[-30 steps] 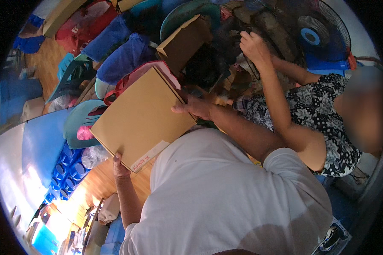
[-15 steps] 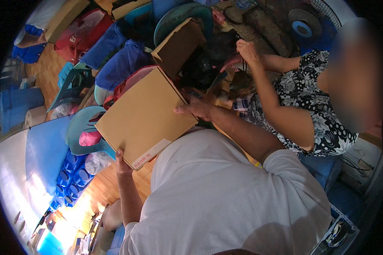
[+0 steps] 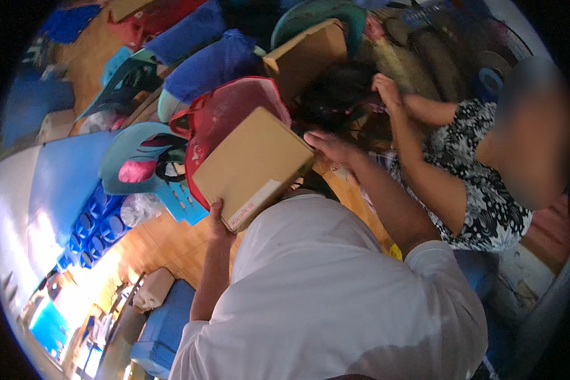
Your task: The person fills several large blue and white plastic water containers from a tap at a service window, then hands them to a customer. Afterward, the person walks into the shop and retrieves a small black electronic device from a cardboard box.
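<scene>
I hold a flat brown cardboard box tilted in front of my white shirt. My left hand grips its lower corner beside a pale label. My right hand lies on its upper right edge with the fingers over the rim. Behind the box leans a red plastic chair. A second open cardboard box sits further back.
Another person in a black-and-white patterned top stands at my right, one hand reaching into a dark pile. Blue and teal plastic chairs are stacked on the left. A blue panel and a white canister lie below left.
The box has tipped more on edge and shifted right, showing more of the red chair behind it. The other person's arm has lowered slightly.
</scene>
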### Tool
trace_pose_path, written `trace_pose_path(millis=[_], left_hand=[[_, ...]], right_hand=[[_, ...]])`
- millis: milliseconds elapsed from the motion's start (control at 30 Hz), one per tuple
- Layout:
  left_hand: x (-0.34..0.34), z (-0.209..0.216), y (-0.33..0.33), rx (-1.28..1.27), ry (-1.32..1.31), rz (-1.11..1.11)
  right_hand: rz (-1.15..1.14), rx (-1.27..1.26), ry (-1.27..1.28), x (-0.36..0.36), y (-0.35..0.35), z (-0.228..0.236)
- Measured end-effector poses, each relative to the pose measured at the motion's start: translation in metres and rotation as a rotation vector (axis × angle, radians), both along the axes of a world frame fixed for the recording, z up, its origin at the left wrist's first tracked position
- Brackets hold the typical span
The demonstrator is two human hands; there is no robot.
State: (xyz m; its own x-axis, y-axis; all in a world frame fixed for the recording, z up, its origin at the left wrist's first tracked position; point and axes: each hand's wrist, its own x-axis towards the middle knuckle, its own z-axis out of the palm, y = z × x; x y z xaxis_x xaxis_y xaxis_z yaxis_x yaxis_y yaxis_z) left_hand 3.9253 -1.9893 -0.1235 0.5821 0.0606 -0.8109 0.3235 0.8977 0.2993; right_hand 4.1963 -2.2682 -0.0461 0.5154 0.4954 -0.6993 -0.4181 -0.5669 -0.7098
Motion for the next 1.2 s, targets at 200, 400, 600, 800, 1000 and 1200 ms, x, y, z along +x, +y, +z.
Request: trace_pose_path(millis=[200,400,600,800,1000,1200], left_hand=[[0.028,-0.037,0.003,-0.04,0.001,0.082],[0.075,-0.155,0.026,0.142,-0.082,0.032],[0.114,-0.28,0.056,0.165,0.0,0.014],[0.099,-0.354,0.068,0.129,0.054,-0.007],[0.089,-0.377,0.07,0.237,0.172,-0.083],[0.097,-0.352,0.069,0.314,0.27,-0.093]], right_hand=[[-0.096,-0.281,-0.209,0.053,-0.091,0.044],[-0.073,-0.325,-0.167,0.03,-0.129,0.004],[-0.065,-0.432,-0.147,-0.002,-0.155,-0.083],[0.246,-0.599,-0.282,0.023,-0.131,-0.169],[-0.045,-0.574,-0.555,0.105,-0.124,-0.284],[-0.241,-0.768,-0.382,0.165,-0.101,-0.337]])
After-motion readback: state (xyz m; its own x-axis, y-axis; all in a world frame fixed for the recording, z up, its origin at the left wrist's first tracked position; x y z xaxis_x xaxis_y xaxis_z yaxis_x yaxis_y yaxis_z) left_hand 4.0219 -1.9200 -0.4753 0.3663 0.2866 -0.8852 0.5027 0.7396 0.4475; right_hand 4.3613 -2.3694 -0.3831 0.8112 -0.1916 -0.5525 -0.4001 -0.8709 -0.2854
